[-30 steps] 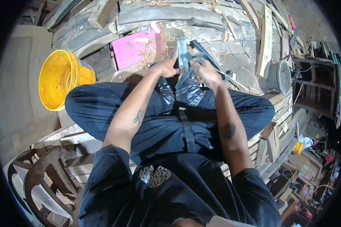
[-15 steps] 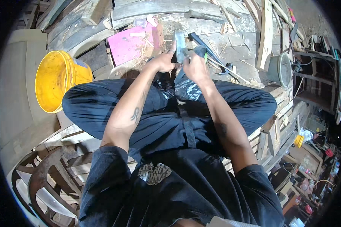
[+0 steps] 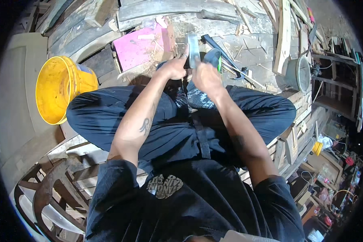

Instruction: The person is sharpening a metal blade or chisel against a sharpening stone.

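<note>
Between my feet stands a flat, pale blue-grey bar (image 3: pixel 193 46), smooth and shiny; I cannot make out its exact kind. My left hand (image 3: pixel 175 68) is closed at its near left side, the thumb stretched along the edge. My right hand (image 3: pixel 207 77), slightly blurred, curls over the bar's near end; whatever its fingers hold is hidden under the hand. Patterned dark socks (image 3: pixel 201 97) show below the hands. Just right of the bar, a dark strap with a green edge (image 3: pixel 219 62) shows beside a long dark-handled tool (image 3: pixel 226 54) on the boards.
A yellow bucket (image 3: pixel 70 88) lies tipped by my left knee, and a grey bucket (image 3: pixel 302 74) stands at the right. A pink sheet (image 3: pixel 131 50) with shavings lies at the far left. Wood strips (image 3: pixel 282 36) and scraps litter the planks. A curved wooden chair frame (image 3: pixel 42 189) is lower left.
My right hand has slid a little toward me along the bar. The left hand stays by the bar's side with its thumb on the edge. The view has shifted slightly.
</note>
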Motion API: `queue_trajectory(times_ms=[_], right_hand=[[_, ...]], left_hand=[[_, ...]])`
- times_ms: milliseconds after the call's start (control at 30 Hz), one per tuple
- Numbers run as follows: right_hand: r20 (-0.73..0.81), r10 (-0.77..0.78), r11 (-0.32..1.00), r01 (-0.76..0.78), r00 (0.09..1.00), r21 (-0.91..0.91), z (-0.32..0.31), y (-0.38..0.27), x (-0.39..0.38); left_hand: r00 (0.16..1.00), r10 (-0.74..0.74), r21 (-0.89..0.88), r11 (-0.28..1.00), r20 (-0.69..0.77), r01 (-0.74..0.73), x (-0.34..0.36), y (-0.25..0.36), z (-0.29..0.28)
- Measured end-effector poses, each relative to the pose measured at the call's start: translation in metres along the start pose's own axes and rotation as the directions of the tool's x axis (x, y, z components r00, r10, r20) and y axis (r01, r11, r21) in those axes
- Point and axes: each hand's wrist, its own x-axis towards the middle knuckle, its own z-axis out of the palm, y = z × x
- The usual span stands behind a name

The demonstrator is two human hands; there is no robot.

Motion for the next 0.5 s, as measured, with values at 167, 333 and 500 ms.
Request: queue_trajectory(times_ms=[167,333,500], right_hand=[[0.021,0.032,0.997,-0.033,0.999,0.068,-0.006,-0.015,0.013],[-0.047,0.010,0.999,-0.008,0.999,0.049,-0.009,-0.016,0.009],[0.245,0.205,0.977,-0.215,0.948,0.012,-0.011,-0.012,0.009]], left_hand=[[0.998,0.064,-0.054,0.996,-0.015,-0.065,0.000,-0.006,0.006],[0.966,0.119,-0.006,0.992,-0.230,-0.123,-0.004,-0.009,0.015],[0.976,0.113,-0.127,0.982,-0.184,-0.138,0.001,-0.015,0.019]])
